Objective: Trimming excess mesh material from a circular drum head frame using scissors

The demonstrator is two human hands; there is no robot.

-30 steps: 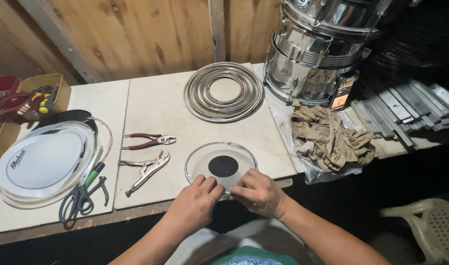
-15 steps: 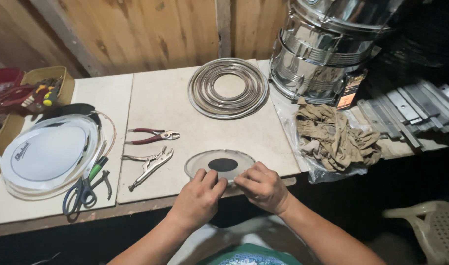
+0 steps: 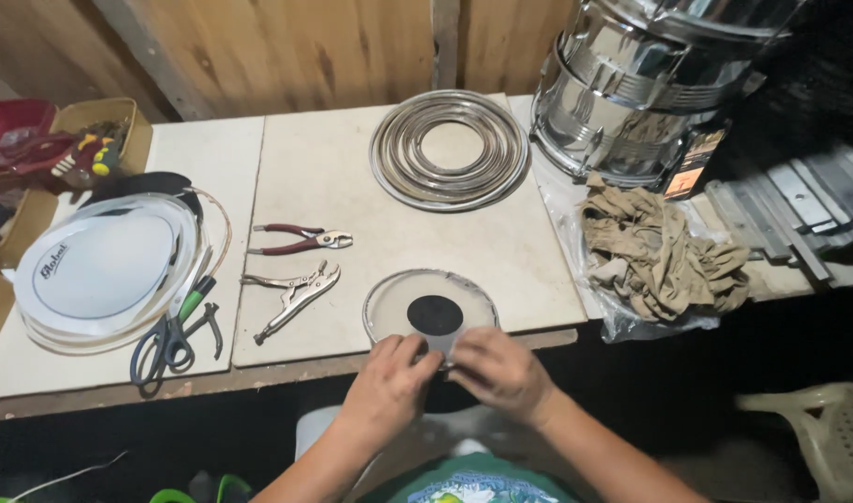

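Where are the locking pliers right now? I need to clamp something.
In the head view, the locking pliers lie left of the small drumhead, just below the red-handled pliers and right of the scissors.

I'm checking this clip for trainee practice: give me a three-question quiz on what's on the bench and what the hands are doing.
1. True or false: both hands touch the small clear drumhead with the black dot.
2. Which lies nearer the scissors: the stack of white drumheads or the chrome hoops?
3. Name the tool just above the locking pliers.

Key
1. True: left hand and right hand meet at its near edge.
2. The stack of white drumheads.
3. Red-handled pliers.
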